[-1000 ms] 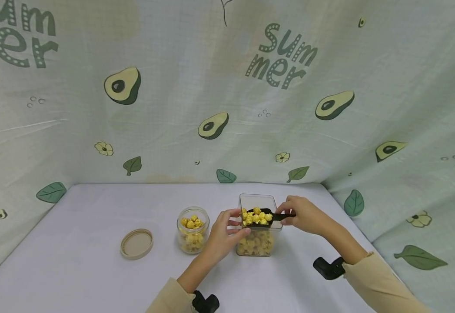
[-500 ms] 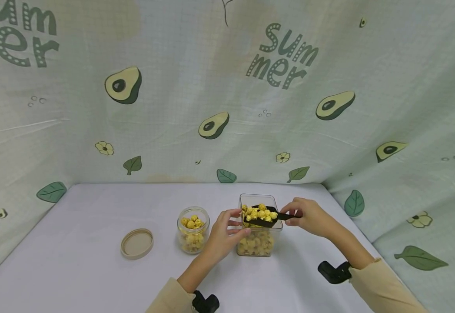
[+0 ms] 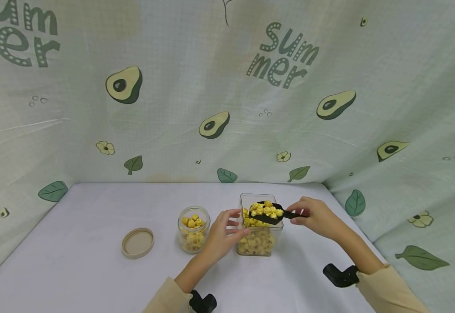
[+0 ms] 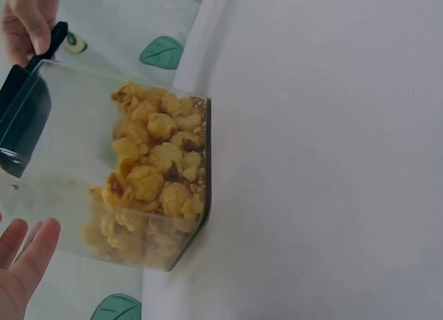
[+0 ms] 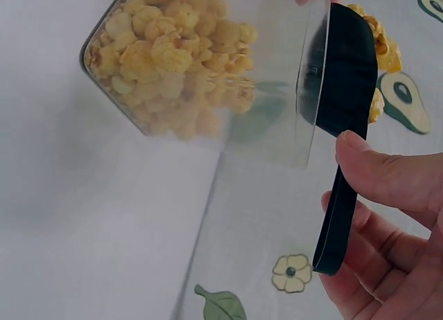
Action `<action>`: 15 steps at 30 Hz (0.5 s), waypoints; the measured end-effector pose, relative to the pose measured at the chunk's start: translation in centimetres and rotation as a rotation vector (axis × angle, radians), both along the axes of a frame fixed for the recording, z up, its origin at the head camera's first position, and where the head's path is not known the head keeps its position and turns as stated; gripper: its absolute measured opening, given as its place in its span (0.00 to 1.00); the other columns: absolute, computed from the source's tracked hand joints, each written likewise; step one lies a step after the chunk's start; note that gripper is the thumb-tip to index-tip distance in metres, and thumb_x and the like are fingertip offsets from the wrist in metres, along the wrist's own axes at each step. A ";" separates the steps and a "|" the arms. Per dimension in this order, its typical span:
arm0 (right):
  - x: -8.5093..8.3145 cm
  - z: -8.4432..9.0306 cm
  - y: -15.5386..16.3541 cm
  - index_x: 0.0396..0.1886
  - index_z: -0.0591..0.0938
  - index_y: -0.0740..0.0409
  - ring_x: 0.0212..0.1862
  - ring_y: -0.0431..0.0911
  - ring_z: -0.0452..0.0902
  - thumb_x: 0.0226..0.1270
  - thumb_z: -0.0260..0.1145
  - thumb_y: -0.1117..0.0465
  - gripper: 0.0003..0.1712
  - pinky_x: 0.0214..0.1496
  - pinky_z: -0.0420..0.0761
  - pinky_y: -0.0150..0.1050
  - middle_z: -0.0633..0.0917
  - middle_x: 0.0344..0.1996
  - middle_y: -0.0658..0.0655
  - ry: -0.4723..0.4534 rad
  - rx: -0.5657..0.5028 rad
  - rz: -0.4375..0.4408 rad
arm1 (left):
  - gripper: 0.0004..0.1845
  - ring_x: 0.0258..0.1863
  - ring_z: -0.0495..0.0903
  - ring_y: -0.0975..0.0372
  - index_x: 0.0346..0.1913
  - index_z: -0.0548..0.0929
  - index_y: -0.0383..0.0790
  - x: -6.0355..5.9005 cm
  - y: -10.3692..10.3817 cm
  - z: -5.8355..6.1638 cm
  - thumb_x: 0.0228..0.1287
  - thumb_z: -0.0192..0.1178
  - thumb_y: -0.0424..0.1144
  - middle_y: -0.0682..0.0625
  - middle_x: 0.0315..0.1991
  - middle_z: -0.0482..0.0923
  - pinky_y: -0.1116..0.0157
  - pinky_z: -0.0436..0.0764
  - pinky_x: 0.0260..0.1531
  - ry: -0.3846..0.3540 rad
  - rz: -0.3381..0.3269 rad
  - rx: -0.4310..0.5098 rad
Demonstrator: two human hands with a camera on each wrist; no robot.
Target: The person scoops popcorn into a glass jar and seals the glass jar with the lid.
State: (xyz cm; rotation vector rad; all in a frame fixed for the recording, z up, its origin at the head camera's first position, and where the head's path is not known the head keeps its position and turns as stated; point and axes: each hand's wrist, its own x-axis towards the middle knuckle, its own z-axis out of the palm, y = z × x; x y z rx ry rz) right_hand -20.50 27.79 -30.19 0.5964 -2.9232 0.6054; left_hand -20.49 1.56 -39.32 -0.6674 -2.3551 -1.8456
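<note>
My right hand (image 3: pixel 314 216) pinches the handle of a black scoop (image 5: pixel 346 70) between thumb and fingers. The scoop, heaped with yellow popcorn (image 3: pixel 265 209), is at the rim of a clear square container (image 4: pixel 76 84). More popcorn (image 4: pixel 159 161) fills the container's lower part. At the container's left side, my left hand (image 3: pixel 224 232) has its fingers extended and spread, with fingertips right at the wall near the top. A round glass jar (image 3: pixel 193 243), also partly filled with popcorn, stands just left of that hand.
A round beige lid (image 3: pixel 137 243) lies on the white table (image 3: pixel 74 252), left of the jar. Behind and beside the table hangs a cloth (image 3: pixel 164 87) printed with avocados and leaves.
My right hand has moved to the right and slightly up with the loaded scoop, from low in the container's mouth to its rim. My left hand stays at the container's side.
</note>
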 end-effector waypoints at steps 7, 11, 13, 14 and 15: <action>0.3 -0.1 0.1 0.41 0.84 0.59 0.29 0.39 0.69 0.54 0.70 0.65 0.13 0.26 0.71 0.31 0.77 0.27 0.48 0.021 0.002 -0.010 | 0.27 0.50 0.74 0.54 0.60 0.70 0.39 0.6 -1.9 0.7 0.59 0.64 0.43 0.43 0.55 0.71 0.60 0.80 0.51 0.067 0.032 -0.045; 0.3 -0.1 0.1 0.41 0.84 0.59 0.29 0.40 0.69 0.54 0.70 0.64 0.13 0.26 0.71 0.31 0.78 0.28 0.48 0.024 -0.004 -0.008 | 0.26 0.50 0.74 0.59 0.59 0.71 0.43 1.2 -3.8 1.1 0.57 0.65 0.39 0.48 0.54 0.72 0.61 0.79 0.52 0.111 0.052 -0.060; 0.3 -0.1 0.2 0.41 0.84 0.59 0.29 0.40 0.69 0.54 0.70 0.64 0.13 0.26 0.71 0.31 0.78 0.28 0.48 0.025 -0.008 -0.008 | 0.26 0.49 0.75 0.59 0.59 0.72 0.44 1.4 -5.0 1.3 0.56 0.66 0.36 0.49 0.53 0.73 0.62 0.79 0.52 0.165 0.079 -0.074; 0.3 -0.1 0.2 0.41 0.84 0.59 0.29 0.40 0.70 0.54 0.70 0.64 0.13 0.26 0.71 0.31 0.78 0.28 0.48 0.025 -0.008 -0.009 | 0.26 0.49 0.76 0.59 0.58 0.72 0.43 1.4 -5.6 1.3 0.56 0.66 0.35 0.49 0.52 0.74 0.61 0.79 0.51 0.202 0.093 -0.078; 0.4 -0.1 0.2 0.41 0.84 0.59 0.29 0.40 0.70 0.54 0.70 0.64 0.13 0.26 0.72 0.31 0.78 0.28 0.48 0.024 -0.008 -0.010 | 0.25 0.49 0.76 0.58 0.57 0.73 0.43 1.5 -6.3 1.4 0.55 0.66 0.34 0.49 0.51 0.74 0.61 0.80 0.51 0.243 0.108 -0.084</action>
